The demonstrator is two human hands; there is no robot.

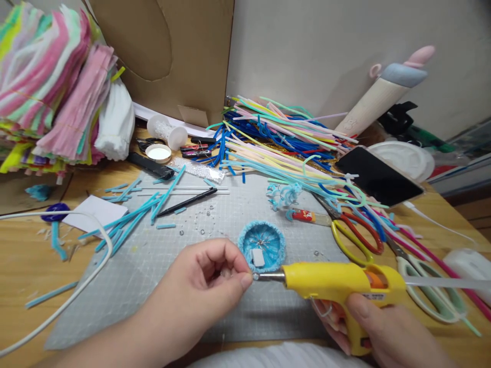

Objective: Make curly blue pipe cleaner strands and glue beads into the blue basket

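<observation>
My right hand grips the handle of a yellow hot glue gun, whose metal nozzle points left. My left hand is closed in a pinch right at the nozzle tip, holding something too small to make out. Just behind the nozzle, a round blue pipe-cleaner disc with a small white piece on it lies on the grey cutting mat.
A heap of coloured pipe cleaners lies at the back, blue ones at the left. Yellow-handled scissors, green-handled scissors, a black phone, a black pen, a white cord and a cardboard box surround the mat.
</observation>
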